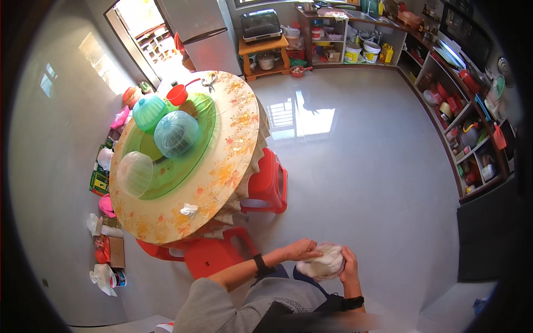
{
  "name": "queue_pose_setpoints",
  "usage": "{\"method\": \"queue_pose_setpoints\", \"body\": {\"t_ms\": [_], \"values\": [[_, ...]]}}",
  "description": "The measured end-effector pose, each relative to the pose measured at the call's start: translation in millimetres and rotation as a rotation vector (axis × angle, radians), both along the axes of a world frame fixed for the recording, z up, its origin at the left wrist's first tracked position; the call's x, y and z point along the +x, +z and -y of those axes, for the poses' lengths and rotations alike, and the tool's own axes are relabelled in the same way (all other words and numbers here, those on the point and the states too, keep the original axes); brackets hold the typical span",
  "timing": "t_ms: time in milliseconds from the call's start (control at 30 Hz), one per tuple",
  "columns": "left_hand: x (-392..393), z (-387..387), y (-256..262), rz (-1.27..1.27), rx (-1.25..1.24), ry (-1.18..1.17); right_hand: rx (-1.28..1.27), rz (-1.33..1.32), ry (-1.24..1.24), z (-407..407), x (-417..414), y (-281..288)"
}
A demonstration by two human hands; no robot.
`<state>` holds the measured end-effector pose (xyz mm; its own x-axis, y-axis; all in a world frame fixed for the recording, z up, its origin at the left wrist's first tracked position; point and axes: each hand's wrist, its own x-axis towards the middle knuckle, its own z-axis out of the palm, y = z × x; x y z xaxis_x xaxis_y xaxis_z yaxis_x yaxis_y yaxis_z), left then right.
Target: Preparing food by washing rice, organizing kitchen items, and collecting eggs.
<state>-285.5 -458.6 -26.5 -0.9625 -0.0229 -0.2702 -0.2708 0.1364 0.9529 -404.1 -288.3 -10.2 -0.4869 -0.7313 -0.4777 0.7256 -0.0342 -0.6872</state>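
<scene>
A bunched whitish cloth (322, 263) with pinkish edges is held in front of my body, above the floor. My left hand (304, 249) grips its upper left side with the fingers closed on it. At its right side, my right hand (349, 264) holds the cloth with the thumb on top. Part of the cloth is blurred, and the fingers beneath it are hidden. A dark band sits on each wrist.
A round table (245, 158) with a flowered cover stands to the left, bearing mesh food covers (176, 134), a red ladle (177, 95), scissors (209, 82) and a crumpled tissue (189, 210). Red plastic stools (266, 183) stand beside it. Open shelves (452, 112) line the right wall.
</scene>
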Motion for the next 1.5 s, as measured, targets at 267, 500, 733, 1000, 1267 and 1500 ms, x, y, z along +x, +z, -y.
{"method": "queue_pose_setpoints", "body": {"t_ms": [267,500,733,1000,1267,1500], "values": [[-44,32,22,0.036,-0.351,0.372,0.49,-1.111,0.374,24,-89,-51],[-127,103,39,0.215,-0.234,0.322,0.251,-1.109,0.615,133,-159,26],[-253,212,63,0.028,-0.005,-0.077,0.132,-1.235,0.846,251,-259,25],[-360,352,34,0.051,-0.29,-0.212,0.419,-1.321,0.633,335,-404,55],[-476,447,-9,0.036,-0.239,0.073,0.475,-1.21,0.52,416,-549,25],[-579,552,-5,0.073,-0.142,0.342,0.398,-1.413,0.576,538,-682,30]]}}
